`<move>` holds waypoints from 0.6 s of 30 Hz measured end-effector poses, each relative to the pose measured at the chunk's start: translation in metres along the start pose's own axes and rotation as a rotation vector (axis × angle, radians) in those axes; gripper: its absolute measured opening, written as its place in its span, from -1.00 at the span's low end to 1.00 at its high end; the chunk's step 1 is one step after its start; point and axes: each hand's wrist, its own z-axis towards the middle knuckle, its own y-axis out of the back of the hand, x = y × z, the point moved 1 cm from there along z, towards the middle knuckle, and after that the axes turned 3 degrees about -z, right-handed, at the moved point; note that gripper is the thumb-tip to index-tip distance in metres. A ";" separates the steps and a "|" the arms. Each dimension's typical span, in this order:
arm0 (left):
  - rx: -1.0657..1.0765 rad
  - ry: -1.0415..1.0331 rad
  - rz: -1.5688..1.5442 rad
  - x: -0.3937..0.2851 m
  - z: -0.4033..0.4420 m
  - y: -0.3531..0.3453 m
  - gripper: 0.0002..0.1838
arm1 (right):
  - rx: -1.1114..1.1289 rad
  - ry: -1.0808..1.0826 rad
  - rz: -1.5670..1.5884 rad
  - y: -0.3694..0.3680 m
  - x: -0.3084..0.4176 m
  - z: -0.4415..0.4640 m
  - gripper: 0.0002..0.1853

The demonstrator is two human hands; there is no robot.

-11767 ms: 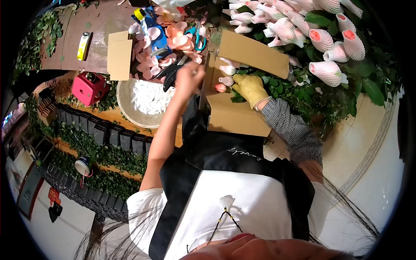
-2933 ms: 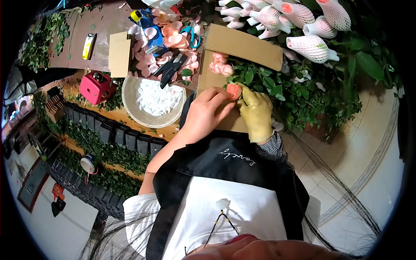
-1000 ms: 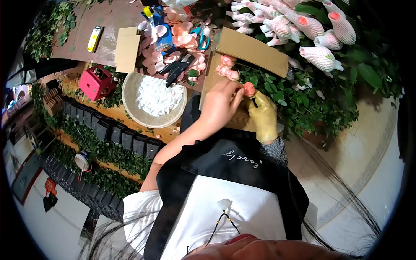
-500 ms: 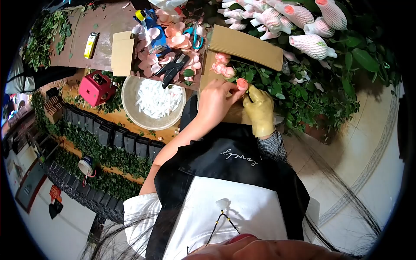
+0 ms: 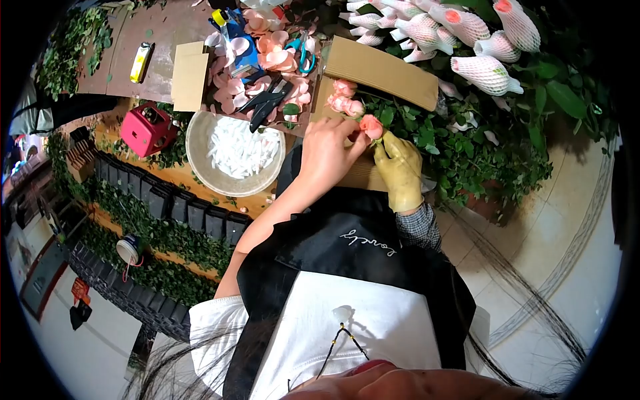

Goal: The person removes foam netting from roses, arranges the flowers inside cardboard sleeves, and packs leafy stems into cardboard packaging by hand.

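**Coral Rose Held Between Bare Hand and Glove**

Your gloved right hand (image 5: 400, 167) pinches a coral rose (image 5: 371, 127) just below its bloom, over the cardboard (image 5: 369, 172) before your apron (image 5: 333, 227). Your bare left hand (image 5: 329, 150) has curled fingers against the petals; whether they grip one, you cannot tell from this view. Paler pink roses (image 5: 347, 105) lie just beyond, beside leafy stems (image 5: 417, 130); a round basin (image 5: 197, 164) of white pieces (image 5: 243, 150) sits to your left.

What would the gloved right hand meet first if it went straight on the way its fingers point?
Most likely the coral rose, directly ahead of the right hand. The paler roses appear roughly in line beyond it, though depth is unclear from this single view.
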 end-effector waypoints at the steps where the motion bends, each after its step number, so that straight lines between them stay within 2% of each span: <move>1: -0.026 0.006 0.007 0.002 0.001 0.002 -0.84 | -0.013 0.022 0.015 0.002 0.002 0.000 -0.83; 4: -0.081 0.035 0.043 0.008 0.004 0.016 -0.89 | -0.004 0.041 0.024 0.005 0.004 0.002 -0.83; 6: -0.159 0.056 -0.025 0.022 0.008 0.032 -0.84 | 0.016 0.039 0.015 0.006 0.001 0.002 -0.82; 8: -0.258 0.304 0.039 0.042 0.006 0.056 -0.74 | 0.183 -0.046 0.162 0.005 -0.007 0.004 -0.81; 9: -0.274 0.411 0.115 0.049 0.009 0.069 -0.69 | 0.184 -0.043 0.165 0.009 -0.009 0.009 -0.81; 10: -0.290 0.521 0.193 0.055 0.011 0.080 -0.63 | 0.289 -0.013 0.108 0.014 -0.010 0.017 -0.80; 11: -0.231 0.542 0.193 0.068 0.009 0.083 -0.68 | 0.392 0.020 0.050 0.013 -0.010 0.024 -0.79; 12: -0.231 0.545 0.196 0.076 0.008 0.076 -0.68 | 0.396 0.021 0.054 0.007 -0.011 0.032 -0.79; 14: -0.087 0.430 -0.069 0.095 0.004 0.055 -0.74 | 0.637 0.431 -0.157 -0.009 -0.009 0.047 -0.76; 15: 0.035 0.351 0.017 0.109 0.001 0.044 -0.71 | 0.632 0.428 -0.149 -0.010 -0.009 0.049 -0.76; 16: 0.120 0.352 0.070 0.108 0.002 0.043 -0.73 | 0.720 0.429 -0.226 -0.012 -0.009 0.053 -0.75; 18: -0.023 0.346 0.107 0.108 0.000 0.051 -0.72 | 0.882 0.446 -0.391 -0.017 -0.008 0.071 -0.70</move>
